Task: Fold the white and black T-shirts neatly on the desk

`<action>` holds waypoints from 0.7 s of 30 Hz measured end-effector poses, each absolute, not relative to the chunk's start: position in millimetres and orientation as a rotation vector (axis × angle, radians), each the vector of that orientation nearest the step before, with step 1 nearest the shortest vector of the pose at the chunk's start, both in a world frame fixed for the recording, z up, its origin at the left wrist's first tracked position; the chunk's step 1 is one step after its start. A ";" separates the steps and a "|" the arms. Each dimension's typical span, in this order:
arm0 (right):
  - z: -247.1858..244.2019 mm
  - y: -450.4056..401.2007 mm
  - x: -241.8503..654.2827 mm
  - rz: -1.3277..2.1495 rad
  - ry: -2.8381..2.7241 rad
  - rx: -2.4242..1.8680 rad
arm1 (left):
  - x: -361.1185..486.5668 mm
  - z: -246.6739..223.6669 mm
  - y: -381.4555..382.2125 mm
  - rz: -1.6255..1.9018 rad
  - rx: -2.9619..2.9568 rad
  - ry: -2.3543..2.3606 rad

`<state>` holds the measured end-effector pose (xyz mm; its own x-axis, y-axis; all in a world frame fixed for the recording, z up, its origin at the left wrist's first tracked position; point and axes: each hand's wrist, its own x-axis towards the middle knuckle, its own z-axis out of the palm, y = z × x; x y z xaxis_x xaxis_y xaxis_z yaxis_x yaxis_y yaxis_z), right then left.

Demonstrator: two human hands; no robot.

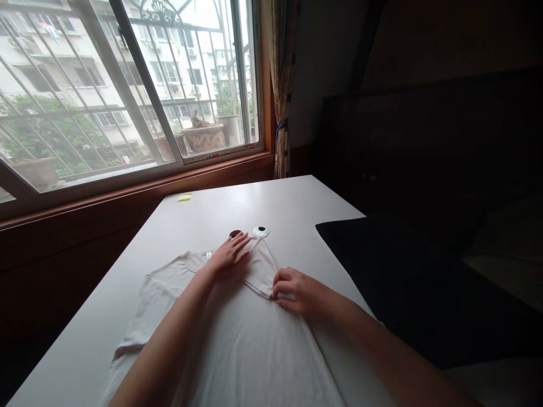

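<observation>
A white shirt (250,345) lies spread on the white table (102,288), its neckline toward the far side. My left hand (230,254) rests palm down on the shirt's upper part, fingers stretched out and pointing away. At the right, a sleeve (261,271) is folded inward over the shirt. My right hand (294,290) pinches the lower right corner of that sleeve. The other sleeve (142,316) extends at the left, partly behind my left forearm.
Two round holes, one dark (235,233) and one white-rimmed (266,232), lie just beyond the shirt. A yellow note (184,197) sits near the far left corner. Black cloth (382,271) covers the right edge. A window (148,85) and curtain (282,85) stand behind.
</observation>
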<state>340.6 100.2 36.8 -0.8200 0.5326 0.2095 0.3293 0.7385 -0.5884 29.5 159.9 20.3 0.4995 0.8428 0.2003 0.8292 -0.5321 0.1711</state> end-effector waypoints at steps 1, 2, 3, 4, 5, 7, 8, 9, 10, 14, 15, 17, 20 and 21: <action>36.5 100.7 341.0 0.783 -2.573 -0.668 | 15.4 21.8 159.5 0.426 2.646 1.542; 36.3 101.1 341.4 0.795 -2.573 -0.672 | -0.1 23.1 158.0 0.430 2.623 1.591; 36.2 101.4 341.6 0.805 -2.572 -0.680 | -16.3 24.1 155.0 0.416 2.607 1.640; 36.3 101.5 341.7 0.815 -2.569 -0.690 | -32.4 24.7 150.5 0.383 2.589 1.684; 36.5 101.7 341.9 0.824 -2.563 -0.702 | -47.8 24.6 144.5 0.341 2.565 1.724; 37.3 101.9 342.5 0.848 -2.554 -0.724 | -74.4 22.7 129.0 0.236 2.505 1.781; 38.0 102.1 343.0 0.866 -2.554 -0.733 | -85.2 21.1 120.4 0.182 2.478 1.800; 38.9 102.3 343.4 0.888 -2.558 -0.741 | -94.5 19.3 111.9 0.138 2.453 1.824; 39.9 102.3 343.7 0.914 -2.565 -0.745 | -102.4 17.6 104.0 0.104 2.432 1.851; 43.7 99.1 340.2 0.959 -2.607 -0.706 | -125.3 14.3 83.1 0.037 2.384 1.950; 44.2 97.0 337.7 0.940 -2.617 -0.688 | -130.2 14.5 80.6 0.020 2.375 1.961; 44.7 91.8 330.9 0.871 -2.635 -0.667 | -140.6 15.1 78.0 -0.014 2.346 1.989; 44.8 82.8 319.4 0.764 -2.667 -0.682 | -159.2 15.0 76.7 -0.033 2.293 2.047; 45.1 80.0 316.1 0.738 -2.674 -0.696 | -166.0 14.4 76.5 -0.031 2.277 2.067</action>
